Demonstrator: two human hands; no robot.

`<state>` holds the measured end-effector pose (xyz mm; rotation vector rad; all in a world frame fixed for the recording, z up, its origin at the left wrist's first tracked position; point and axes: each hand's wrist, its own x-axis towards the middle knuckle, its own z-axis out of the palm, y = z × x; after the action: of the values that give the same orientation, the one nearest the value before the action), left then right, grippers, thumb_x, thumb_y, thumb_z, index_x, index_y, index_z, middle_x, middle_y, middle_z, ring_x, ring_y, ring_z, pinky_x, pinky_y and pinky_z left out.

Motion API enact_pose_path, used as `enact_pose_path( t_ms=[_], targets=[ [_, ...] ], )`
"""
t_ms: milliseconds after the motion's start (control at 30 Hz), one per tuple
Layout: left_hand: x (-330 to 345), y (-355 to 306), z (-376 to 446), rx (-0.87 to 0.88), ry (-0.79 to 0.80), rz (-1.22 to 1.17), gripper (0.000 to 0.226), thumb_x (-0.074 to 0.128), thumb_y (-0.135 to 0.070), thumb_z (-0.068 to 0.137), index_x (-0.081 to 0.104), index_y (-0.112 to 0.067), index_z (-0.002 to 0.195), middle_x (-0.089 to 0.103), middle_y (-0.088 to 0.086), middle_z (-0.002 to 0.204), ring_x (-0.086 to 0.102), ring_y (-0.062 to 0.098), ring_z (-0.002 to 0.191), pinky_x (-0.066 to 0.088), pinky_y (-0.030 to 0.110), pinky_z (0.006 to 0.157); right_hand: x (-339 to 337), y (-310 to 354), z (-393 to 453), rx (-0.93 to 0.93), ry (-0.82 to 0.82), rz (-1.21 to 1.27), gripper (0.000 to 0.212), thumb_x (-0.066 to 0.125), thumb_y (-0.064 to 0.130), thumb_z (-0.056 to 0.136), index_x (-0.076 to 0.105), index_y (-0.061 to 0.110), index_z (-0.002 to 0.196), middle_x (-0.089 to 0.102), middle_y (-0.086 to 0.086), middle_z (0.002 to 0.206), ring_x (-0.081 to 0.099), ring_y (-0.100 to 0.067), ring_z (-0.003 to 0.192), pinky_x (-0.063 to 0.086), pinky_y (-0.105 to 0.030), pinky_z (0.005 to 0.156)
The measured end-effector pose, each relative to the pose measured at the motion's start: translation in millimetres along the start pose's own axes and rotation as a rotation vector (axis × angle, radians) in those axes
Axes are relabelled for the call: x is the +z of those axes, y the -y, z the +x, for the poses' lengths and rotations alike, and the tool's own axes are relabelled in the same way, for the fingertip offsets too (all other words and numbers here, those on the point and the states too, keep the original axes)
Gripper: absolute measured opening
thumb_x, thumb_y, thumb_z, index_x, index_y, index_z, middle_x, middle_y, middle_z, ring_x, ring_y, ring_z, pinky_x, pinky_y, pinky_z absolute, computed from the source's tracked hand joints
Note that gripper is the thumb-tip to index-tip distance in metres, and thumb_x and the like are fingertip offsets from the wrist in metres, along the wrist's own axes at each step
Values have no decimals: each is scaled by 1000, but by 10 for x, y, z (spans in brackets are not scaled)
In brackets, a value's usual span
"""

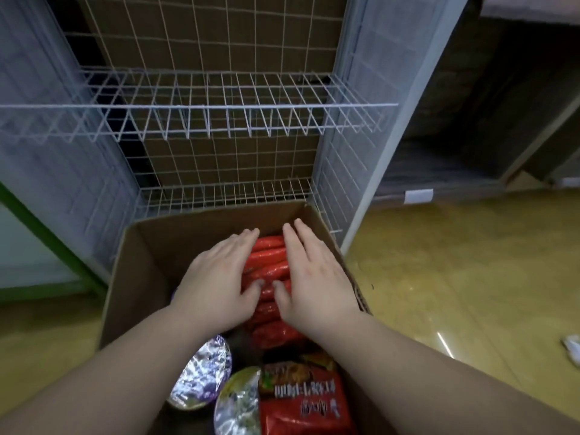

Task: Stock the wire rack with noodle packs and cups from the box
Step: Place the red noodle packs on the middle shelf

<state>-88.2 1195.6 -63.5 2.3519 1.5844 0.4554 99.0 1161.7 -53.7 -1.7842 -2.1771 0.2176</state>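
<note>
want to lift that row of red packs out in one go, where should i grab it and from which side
Take the red packs by the row's two flanks, from above. They stand on edge, stacked front to back in the box, so squeezing inward holds them together. The left hand and right hand already sit either side with straight fingers; the box's right wall probably leaves little room there.

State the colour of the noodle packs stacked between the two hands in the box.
Red-orange noodle packs, clearest in the head view.

- Glossy yellow floor (455,293), catching a bright streak of light at right.
- Dark grey low shelving unit (470,127) along the right, a white label (418,196) on its edge.
- Green frame bar (47,240) at left.
- Brown cardboard backing (219,32) behind.
</note>
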Motion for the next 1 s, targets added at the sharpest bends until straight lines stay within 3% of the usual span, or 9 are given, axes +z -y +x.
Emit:
enact_pose_path(
  t_ms=[133, 233, 333, 433, 533, 733, 1000],
  targets=[
    [157, -76, -153, 69, 192, 58, 90, 58, -70, 83, 32, -31, 161, 32, -7, 169, 28, 16, 157, 27, 42, 126, 70, -93, -230, 54, 91, 1, 98, 62, 38, 95, -5, 24, 165, -9, 1, 172, 4, -21, 159, 0, -33, 125],
    [247, -178, -266, 126, 270, 162, 76, 63, -70, 84, 44, -32, 147, 45, -10, 153, 38, 19, 144, 34, 41, 116, 121, -154, -374, 81, 194, -13, 98, 63, 35, 93, -2, 25, 165, -8, -3, 172, 12, -27, 157, 14, -37, 127],
    [328, -319, -346, 150, 324, 316, 63, 61, -73, 83, 51, -30, 128, 51, -8, 129, 45, 22, 124, 38, 42, 102, 164, -164, -475, 88, 300, -64, 86, 67, 35, 87, 20, 26, 159, 15, -7, 166, 29, -31, 149, 32, -43, 120],
    [422, -389, -385, 123, 365, 345, 60, 63, -69, 86, 53, -28, 128, 54, -5, 125, 47, 22, 122, 40, 41, 103, 176, -154, -552, 52, 369, -182, 57, 71, 34, 84, 45, 22, 133, 39, -5, 137, 44, -29, 129, 43, -43, 104],
    [489, -428, -400, 93, 352, 344, 59, 66, -62, 88, 52, -28, 133, 55, -4, 129, 49, 23, 126, 42, 42, 105, 217, -164, -600, -3, 336, -311, 47, 69, 30, 83, 50, 22, 125, 41, -6, 128, 41, -30, 122, 41, -42, 101],
    [586, -448, -464, 48, 311, 401, 60, 67, -56, 92, 49, -27, 142, 52, -1, 134, 48, 26, 129, 43, 44, 105, 315, -178, -592, -9, 335, -410, 46, 65, 29, 88, 49, 26, 130, 40, -6, 130, 38, -30, 120, 37, -42, 102],
    [604, -452, -492, 32, 300, 402, 43, 64, -48, 97, 61, -29, 135, 56, 1, 129, 48, 26, 126, 44, 44, 103, 379, -179, -547, -36, 293, -469, 34, 53, 27, 97, 50, 24, 131, 49, -4, 133, 41, -29, 126, 34, -43, 105]
  ],
)
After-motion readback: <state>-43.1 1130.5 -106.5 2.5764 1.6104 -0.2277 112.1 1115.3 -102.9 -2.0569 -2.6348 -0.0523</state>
